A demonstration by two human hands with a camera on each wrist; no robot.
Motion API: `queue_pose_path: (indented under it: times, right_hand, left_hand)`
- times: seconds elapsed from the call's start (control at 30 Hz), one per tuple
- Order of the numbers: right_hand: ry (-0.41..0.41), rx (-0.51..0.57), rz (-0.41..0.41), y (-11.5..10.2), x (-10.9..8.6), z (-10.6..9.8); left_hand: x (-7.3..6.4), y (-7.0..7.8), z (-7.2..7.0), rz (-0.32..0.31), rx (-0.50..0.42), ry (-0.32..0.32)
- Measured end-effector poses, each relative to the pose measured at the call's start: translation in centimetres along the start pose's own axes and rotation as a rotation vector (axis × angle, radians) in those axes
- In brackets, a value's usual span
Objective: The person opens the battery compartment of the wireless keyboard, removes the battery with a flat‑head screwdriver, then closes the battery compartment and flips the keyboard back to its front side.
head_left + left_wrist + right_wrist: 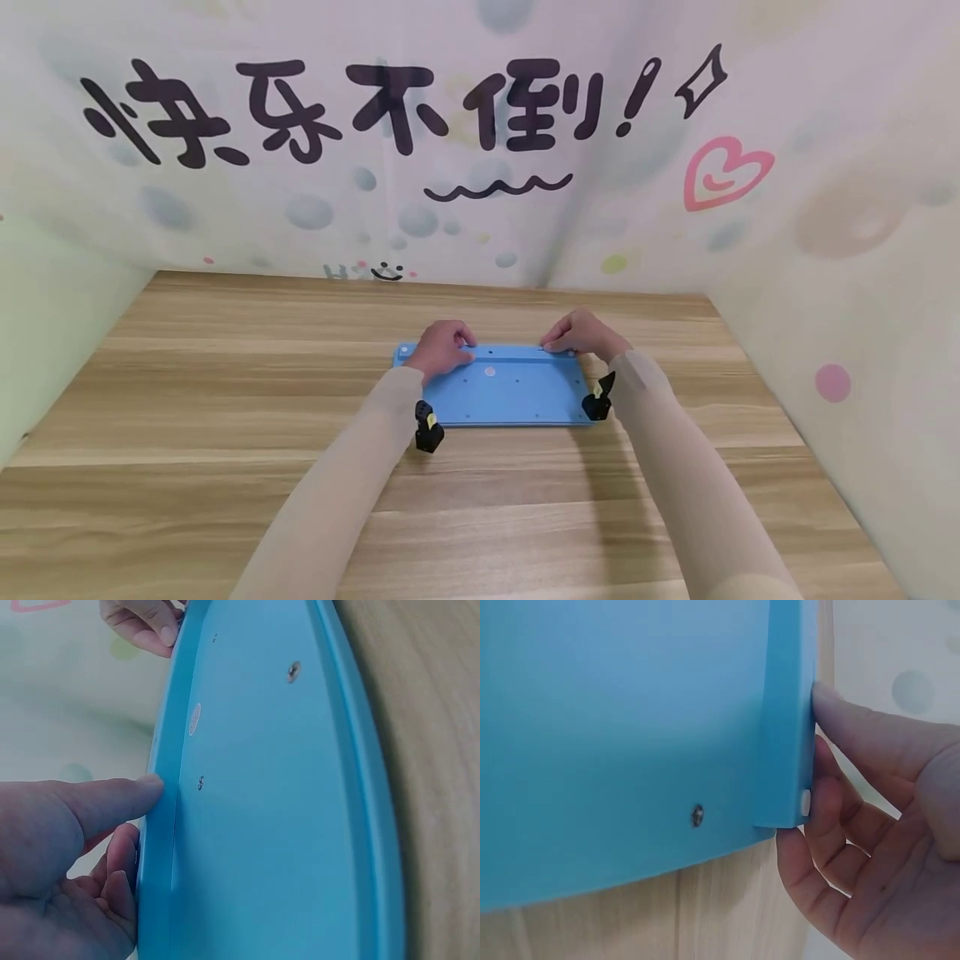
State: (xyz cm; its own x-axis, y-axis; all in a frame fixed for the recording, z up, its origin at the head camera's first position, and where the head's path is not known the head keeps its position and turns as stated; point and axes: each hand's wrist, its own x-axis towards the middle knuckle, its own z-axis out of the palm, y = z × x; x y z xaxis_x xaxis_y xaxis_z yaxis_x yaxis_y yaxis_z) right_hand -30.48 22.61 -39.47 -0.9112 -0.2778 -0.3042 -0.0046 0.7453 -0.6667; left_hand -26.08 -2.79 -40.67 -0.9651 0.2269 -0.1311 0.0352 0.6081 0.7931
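A flat blue keyboard (517, 398) lies underside up on the table, with small screws, a pale round sticker (490, 372) and a raised bar along its far edge. My left hand (441, 348) grips that bar left of the middle; in the left wrist view its thumb (124, 801) lies on the bar and the curled fingers are behind it. Near the far right corner, my right hand (587, 335) pinches the same bar. The right wrist view shows fingers curled behind the bar, beside a small white foot (805, 802). The keys are hidden underneath.
The wood-grain table (225, 417) extends around the keyboard. Behind it hangs a pale printed cloth (480, 233) with large dark characters, and more cloth borders both sides. Black wrist cameras (429, 427) sit on both sleeves, close to the keyboard.
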Motion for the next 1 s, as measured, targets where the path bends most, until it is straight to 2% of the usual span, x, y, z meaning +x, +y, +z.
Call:
queue_pose_path:
  times: [0.27, 0.47, 0.8, 1.0]
  right_hand:
    - [0.024, -0.015, -0.027, -0.1, -0.5, 0.1]
    - [0.023, -0.033, -0.05, -0.3, -0.9, 0.0]
    - [0.008, -0.084, -0.091, -0.9, -2.5, -0.5]
    - [0.009, -0.092, -0.104, -0.7, -3.5, -0.7]
  left_hand:
    - [0.1, -0.1, 0.2, 0.037, 0.023, 0.016]
    - [0.0, -0.2, -0.2, 0.067, 0.035, -0.001]
    - [-1.3, -1.4, -3.2, 0.046, 0.02, 0.007]
    - [-2.2, -2.5, -4.8, 0.051, 0.054, 0.014]
